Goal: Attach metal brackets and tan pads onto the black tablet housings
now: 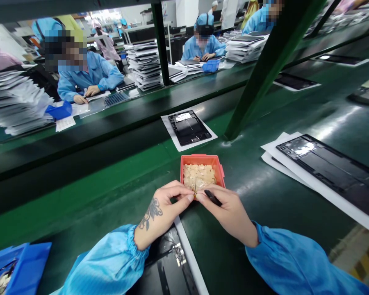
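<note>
My left hand (pixel 169 203), with thumb and forefinger pressed together, pinches a thin dark wire (pixel 196 185) at its lower end. My right hand (pixel 230 205) meets it there, fingertips closed at the same spot. A slim black tool (pixel 213 197) is tucked between the right thumb and fingers; its kind is hidden. Just behind the fingertips stands a red box (pixel 222 174) holding many small pale yellowish pieces (pixel 199 174). Below my left forearm lies a black tablet housing (pixel 169 266), partly covered by the sleeve.
Other opened tablet housings lie on white sheets, one beyond the box (pixel 190 127) and one at right (pixel 332 172). A blue bin (pixel 30 266) sits at lower left. A slanted green post (pixel 264 69) rises from the bench. Co-workers in blue sit opposite beside stacks (pixel 144 63).
</note>
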Tool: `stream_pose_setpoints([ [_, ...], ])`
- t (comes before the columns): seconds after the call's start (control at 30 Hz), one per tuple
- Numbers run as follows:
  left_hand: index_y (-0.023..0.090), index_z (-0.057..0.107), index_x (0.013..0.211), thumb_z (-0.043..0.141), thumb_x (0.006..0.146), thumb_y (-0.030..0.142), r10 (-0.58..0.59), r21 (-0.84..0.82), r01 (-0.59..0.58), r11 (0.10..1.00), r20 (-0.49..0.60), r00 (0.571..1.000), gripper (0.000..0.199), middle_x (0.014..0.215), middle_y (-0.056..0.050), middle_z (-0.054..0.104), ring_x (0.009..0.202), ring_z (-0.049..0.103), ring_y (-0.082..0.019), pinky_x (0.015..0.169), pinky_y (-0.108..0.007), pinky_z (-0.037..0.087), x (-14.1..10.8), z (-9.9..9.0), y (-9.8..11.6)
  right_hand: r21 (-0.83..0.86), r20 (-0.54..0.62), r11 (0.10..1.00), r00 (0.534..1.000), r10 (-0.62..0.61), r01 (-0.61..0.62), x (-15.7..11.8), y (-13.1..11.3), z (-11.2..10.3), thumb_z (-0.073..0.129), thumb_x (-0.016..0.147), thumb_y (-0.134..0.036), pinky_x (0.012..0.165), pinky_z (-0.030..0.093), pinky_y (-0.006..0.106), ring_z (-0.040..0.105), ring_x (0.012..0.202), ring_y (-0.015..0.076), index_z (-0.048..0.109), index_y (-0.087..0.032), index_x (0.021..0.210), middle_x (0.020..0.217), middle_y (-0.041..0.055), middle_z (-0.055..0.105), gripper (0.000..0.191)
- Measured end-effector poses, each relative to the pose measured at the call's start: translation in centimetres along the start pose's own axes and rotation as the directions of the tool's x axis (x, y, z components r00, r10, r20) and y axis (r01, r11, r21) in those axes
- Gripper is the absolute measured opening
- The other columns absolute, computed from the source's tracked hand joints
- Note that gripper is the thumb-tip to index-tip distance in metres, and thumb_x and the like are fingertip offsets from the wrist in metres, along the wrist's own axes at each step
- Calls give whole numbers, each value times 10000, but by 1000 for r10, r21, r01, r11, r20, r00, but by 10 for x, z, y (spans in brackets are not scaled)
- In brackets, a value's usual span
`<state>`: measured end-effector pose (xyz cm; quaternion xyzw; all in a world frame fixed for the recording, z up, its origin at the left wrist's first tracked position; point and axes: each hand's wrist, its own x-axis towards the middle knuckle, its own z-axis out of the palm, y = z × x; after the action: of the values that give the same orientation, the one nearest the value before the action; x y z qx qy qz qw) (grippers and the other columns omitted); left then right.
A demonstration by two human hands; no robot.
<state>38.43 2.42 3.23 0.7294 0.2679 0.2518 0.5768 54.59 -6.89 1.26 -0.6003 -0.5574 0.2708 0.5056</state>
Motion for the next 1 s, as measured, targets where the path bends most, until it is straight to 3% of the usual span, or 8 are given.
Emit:
stream_pose_setpoints([
  [0.3,149,713,852,635,869,281,-80,-65,82,995,35,996,155,851,-57,592,788,554,-169,694,-241,414,-2,-3,-4,30,55,1000,998,-7,6,2,0,0,552,926,-246,617,431,277,569,675,171,636,-168,759,735,18,600,203],
  [0.4,138,702,812,645,851,269,-147,-135,154,979,62,987,147,829,-45,581,777,533,-153,704,-227,399,-3,-4,-3,-10,44,995,994,-102,103,2,0,1,537,893,-172,616,422,252,555,668,146,620,-173,783,734,2,589,138],
  [0.5,111,665,768,633,829,228,-245,-287,259,922,85,966,136,736,-35,571,707,506,-126,690,-212,391,-2,-4,-3,-92,7,973,977,-214,213,2,0,1,503,838,-106,565,377,235,504,612,119,582,-170,767,718,-9,557,123],
  [0.63,95,609,783,615,813,224,-338,-485,333,808,82,938,133,703,-55,593,663,531,-130,663,-220,423,-3,-6,-6,-181,-79,967,977,-198,182,3,2,-4,489,856,-129,540,350,239,451,576,114,549,-165,750,682,-12,509,128],
  [0.83,118,586,1063,646,812,210,-340,-536,278,797,-19,940,274,854,-54,603,726,589,-150,690,-244,464,-12,-11,-9,-413,-126,892,958,-259,187,5,14,-14,522,910,-163,579,384,246,522,646,129,557,-167,812,748,2,544,104],
  [0.9,137,550,1178,643,821,210,-336,-531,258,807,-54,940,376,877,-49,603,727,588,-146,687,-240,460,-18,-13,-6,-497,-102,846,955,-280,195,6,17,-16,500,923,-167,614,415,258,566,722,149,582,-163,917,846,25,577,82],
  [1.0,186,489,1304,638,835,205,-356,-527,262,809,-84,931,492,869,-33,610,717,578,-135,704,-241,456,-31,-19,-3,-553,-96,808,948,-305,204,9,19,-18,468,920,-158,677,450,286,583,871,187,602,-154,1077,1026,66,569,207],
])
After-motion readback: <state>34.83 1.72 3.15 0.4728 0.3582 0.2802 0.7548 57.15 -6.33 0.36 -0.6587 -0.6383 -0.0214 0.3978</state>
